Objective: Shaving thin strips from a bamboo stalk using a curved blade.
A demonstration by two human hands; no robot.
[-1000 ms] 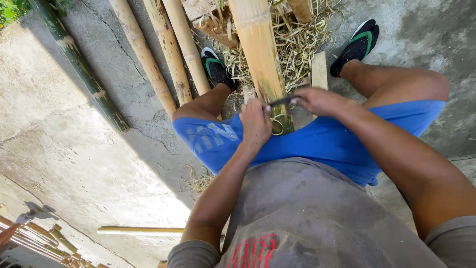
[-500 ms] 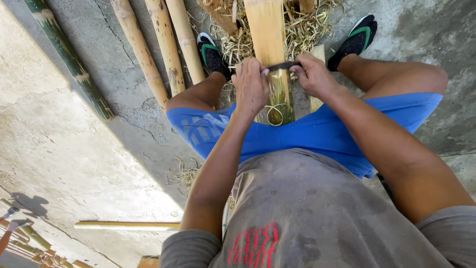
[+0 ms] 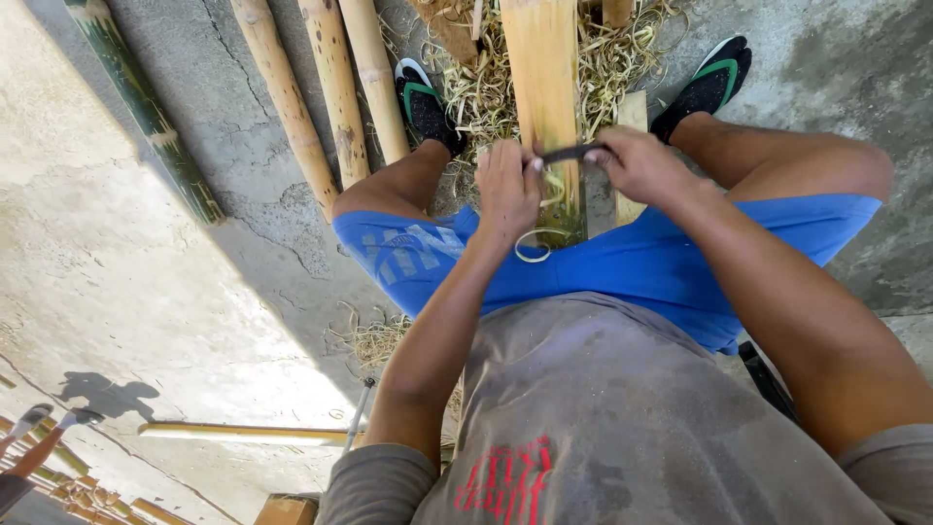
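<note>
slab: split bamboo slab [image 3: 542, 92] runs from between the knees straight away, out of frame at the top; near end sits at the lap, against the blue shorts [image 3: 622, 267]
blade: dark blade [image 3: 567, 154] lies crosswise on the slab, spanning its width, near the lap end
left hand: left hand [image 3: 507, 190] at the slab's left edge, fingers clenched on the blade's left end, wrist straight, forearm coming up from the lap
right hand: right hand [image 3: 639, 163] at the slab's right edge, fingers clenched on the blade's right end, elbow out wide to the right
shaving: pale curl [image 3: 533, 245] hangs at the slab's near end, just under the left hand
edges: small wood block [image 3: 632, 122] touches or sits just beside the slab's right edge; cannot tell which
room left: three tan poles [image 3: 335, 87] lie beside the left foot, green pole [image 3: 146, 107] further left, well apart
room right: bare concrete floor [image 3: 836, 68] beyond the right sandal [image 3: 714, 83]
room ahead: shavings pile [image 3: 486, 87] flanks the slab on both sides, left sandal [image 3: 425, 102] at its edge
feet: planted either side of the slab, knees spread
</note>
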